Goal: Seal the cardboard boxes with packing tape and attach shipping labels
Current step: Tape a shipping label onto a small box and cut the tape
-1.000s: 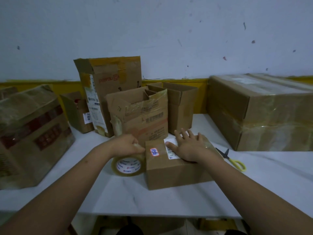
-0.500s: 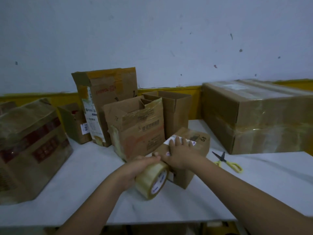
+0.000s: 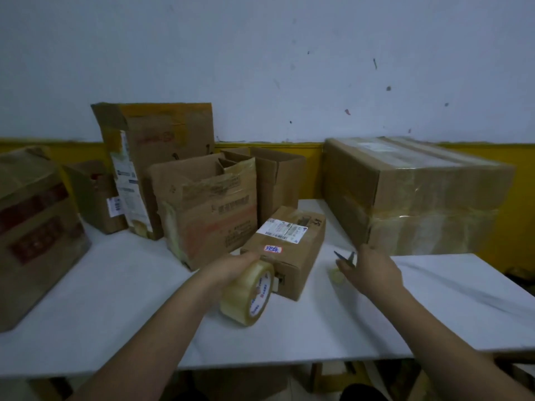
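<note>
Left hand point(image 3: 231, 267) gripping clear tape roll point(image 3: 249, 293) against small labelled box point(image 3: 286, 250), mid-bench; right hand point(image 3: 372, 270) loosely spread over scissors point(image 3: 344, 257).

White table point(image 3: 121, 308) with cardboard boxes point(image 3: 289, 250), scissors point(image 3: 346, 257)

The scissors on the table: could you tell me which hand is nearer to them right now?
Right. The right hand is right over the scissors, partly covering them. The left hand grips the tape roll on the far side of the small box.
</note>
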A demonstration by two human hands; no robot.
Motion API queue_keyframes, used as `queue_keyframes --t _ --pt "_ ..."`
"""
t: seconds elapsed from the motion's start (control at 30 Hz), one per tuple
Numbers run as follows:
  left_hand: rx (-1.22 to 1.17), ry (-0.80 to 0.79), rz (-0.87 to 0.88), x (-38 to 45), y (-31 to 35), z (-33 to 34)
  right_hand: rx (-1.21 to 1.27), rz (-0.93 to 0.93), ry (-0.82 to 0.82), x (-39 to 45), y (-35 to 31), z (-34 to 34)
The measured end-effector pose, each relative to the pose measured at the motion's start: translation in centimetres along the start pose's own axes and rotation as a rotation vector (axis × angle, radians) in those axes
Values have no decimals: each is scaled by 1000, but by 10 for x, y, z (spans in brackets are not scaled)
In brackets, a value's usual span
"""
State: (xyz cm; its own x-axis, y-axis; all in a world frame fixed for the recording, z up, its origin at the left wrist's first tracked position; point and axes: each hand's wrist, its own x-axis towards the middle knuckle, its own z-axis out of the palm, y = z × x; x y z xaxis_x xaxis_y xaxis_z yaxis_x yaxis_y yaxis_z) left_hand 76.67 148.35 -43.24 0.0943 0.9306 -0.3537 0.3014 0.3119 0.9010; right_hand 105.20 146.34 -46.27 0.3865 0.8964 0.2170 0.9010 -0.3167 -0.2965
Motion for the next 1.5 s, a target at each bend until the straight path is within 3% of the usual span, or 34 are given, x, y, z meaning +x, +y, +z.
queue_keyframes --t 0.07,0.23,0.33,0.47,0.6,0.8,0.93,1.03,1.17,1.27,1.5 --pt "-103 -73 -53 -2 4 11 -9 56 -131 -2 18 10" --pt "-275 -243 -115 -15 14 36 -5 85 -168 3 12 10" --pt "-346 -287 -135 -20 16 44 -163 60 -238 4 3 -5" --pt "-379 -291 -115 -19 15 47 -337 12 -278 -4 11 -19" --pt "-395 -285 -94 -14 13 47 -352 9 -201 -13 36 -18" --pt "-410 -277 -99 -12 12 46 -364 -17 -258 -12 37 -38" --pt "-411 -300 -99 -9 10 47 -126 75 -248 -3 29 -67" --pt "-408 -302 -93 -7 11 49 246 -63 -177 13 -13 -77" --pt "-398 -297 -81 -6 17 55 571 -229 -159 27 -102 -40" --pt "-324 -292 -67 -5 25 61 586 -326 -90 29 -128 -6" --pt "-148 -326 -137 -10 30 55 731 -312 -11 39 -128 10"
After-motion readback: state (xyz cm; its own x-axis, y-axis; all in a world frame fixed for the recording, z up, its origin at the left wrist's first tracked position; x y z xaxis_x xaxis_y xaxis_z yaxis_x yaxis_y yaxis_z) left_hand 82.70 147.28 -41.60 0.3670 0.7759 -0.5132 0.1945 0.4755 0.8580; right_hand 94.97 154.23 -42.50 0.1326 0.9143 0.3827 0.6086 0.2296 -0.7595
